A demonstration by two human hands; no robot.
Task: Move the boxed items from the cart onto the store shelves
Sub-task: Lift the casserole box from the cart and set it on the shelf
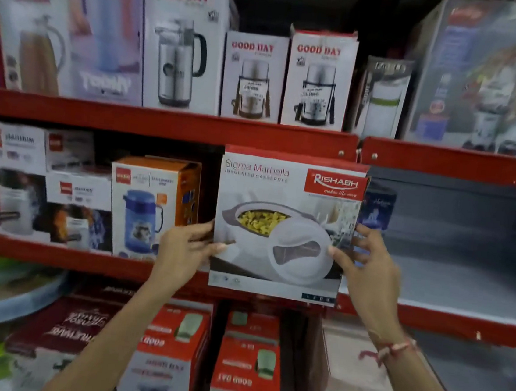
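A white and red casserole box, printed "Sigma Marbella" and "Rishabh", is held upright in front of the middle shelf. My left hand grips its lower left edge. My right hand grips its lower right edge, thumb on the front face. The box's bottom hangs just below the red shelf lip, level with the gap between an orange flask box and the bare grey shelf space to the right. No cart is in view.
The top shelf carries Good Day flask boxes and a large blender box. The lower shelf holds red Good Day boxes and plastic containers at the left. A dark blue box stands behind the casserole box.
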